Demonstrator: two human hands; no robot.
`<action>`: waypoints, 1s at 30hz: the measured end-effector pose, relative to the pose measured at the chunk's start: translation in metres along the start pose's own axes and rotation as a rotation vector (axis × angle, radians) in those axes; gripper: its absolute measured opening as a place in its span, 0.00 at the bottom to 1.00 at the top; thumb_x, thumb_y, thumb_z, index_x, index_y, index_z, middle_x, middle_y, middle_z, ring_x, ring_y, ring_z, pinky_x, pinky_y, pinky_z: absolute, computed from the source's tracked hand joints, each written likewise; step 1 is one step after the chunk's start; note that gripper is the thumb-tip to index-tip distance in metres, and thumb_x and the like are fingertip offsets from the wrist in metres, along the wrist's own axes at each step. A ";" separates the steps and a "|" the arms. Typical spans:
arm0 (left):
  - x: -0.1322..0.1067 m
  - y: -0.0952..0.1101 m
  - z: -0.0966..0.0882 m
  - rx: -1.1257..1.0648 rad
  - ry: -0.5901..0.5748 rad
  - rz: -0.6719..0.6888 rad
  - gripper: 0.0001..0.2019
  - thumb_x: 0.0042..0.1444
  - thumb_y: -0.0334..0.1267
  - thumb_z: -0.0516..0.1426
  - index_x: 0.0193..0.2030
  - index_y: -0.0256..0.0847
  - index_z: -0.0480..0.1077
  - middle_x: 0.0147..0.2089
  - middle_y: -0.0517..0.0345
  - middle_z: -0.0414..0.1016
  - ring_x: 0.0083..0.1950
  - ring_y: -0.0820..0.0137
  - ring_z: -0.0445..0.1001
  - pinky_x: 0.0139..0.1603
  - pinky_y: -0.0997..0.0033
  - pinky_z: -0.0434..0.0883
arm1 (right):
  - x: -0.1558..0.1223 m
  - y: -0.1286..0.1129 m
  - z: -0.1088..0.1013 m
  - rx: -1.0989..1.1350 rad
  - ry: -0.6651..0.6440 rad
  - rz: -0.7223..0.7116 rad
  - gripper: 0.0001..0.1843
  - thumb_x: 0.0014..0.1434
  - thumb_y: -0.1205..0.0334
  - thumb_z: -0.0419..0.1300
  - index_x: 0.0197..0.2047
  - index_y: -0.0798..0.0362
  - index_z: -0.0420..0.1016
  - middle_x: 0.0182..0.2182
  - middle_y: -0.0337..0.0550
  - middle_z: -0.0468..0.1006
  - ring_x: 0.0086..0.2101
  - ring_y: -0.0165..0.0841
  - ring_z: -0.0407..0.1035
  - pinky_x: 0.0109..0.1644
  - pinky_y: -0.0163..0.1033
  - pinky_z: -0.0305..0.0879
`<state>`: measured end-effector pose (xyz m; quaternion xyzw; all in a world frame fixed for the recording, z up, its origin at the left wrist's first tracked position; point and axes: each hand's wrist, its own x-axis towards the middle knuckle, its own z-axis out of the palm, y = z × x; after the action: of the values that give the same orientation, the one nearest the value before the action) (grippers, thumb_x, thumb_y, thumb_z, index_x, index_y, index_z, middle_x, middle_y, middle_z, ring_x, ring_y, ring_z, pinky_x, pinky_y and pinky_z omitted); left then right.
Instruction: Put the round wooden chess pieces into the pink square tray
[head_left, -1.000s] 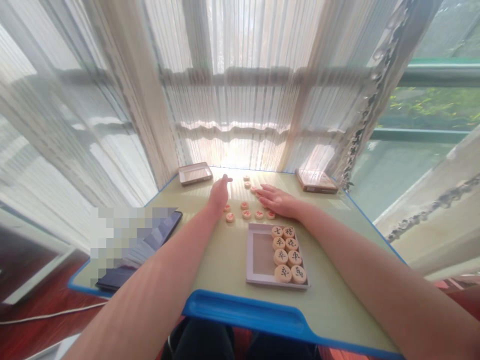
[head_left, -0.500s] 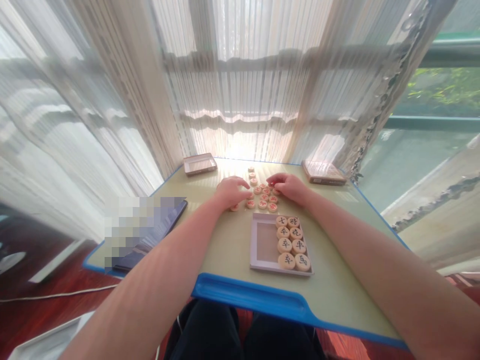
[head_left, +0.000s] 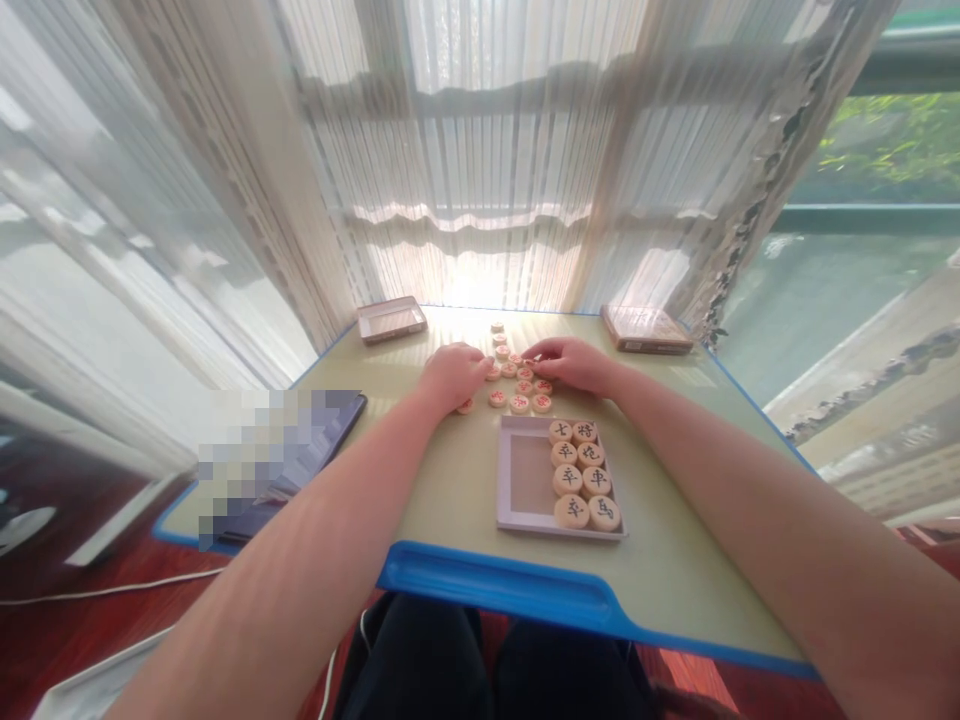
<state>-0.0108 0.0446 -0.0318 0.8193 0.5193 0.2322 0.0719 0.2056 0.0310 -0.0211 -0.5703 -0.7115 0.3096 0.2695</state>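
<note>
Several round wooden chess pieces with red marks (head_left: 519, 402) lie loose in the middle of the green table (head_left: 442, 500). My left hand (head_left: 450, 372) rests curled at their left side, fingertips touching a piece. My right hand (head_left: 564, 362) sits at their right side, fingers curled and pinching toward a piece; what they grip is hidden. Closer to me, a shallow white tray (head_left: 517, 478) holds several pieces with black marks (head_left: 583, 470) stacked in two columns along its right half.
A small open box (head_left: 391, 319) stands at the far left of the table, a flat printed box (head_left: 645, 329) at the far right. A dark phone (head_left: 330, 430) lies at the left edge. Sheer curtains hang behind. A raised blue rim (head_left: 495, 590) lines the near edge.
Both hands pulled the scattered pieces together into a tighter cluster. My left hand, stretched out far a second ago, has curled and drawn back; my right hand went from flat to curled.
</note>
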 end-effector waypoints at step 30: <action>0.003 -0.004 -0.001 -0.169 0.000 -0.104 0.28 0.62 0.49 0.38 0.32 0.40 0.76 0.35 0.51 0.77 0.40 0.62 0.73 0.45 0.62 0.68 | -0.002 -0.009 0.003 -0.215 -0.003 -0.080 0.20 0.56 0.57 0.58 0.52 0.47 0.74 0.51 0.46 0.72 0.42 0.34 0.69 0.49 0.40 0.65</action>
<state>-0.0136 0.0489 -0.0320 0.7823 0.5395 0.2713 0.1525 0.1983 0.0273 -0.0160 -0.5667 -0.7633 0.2212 0.2177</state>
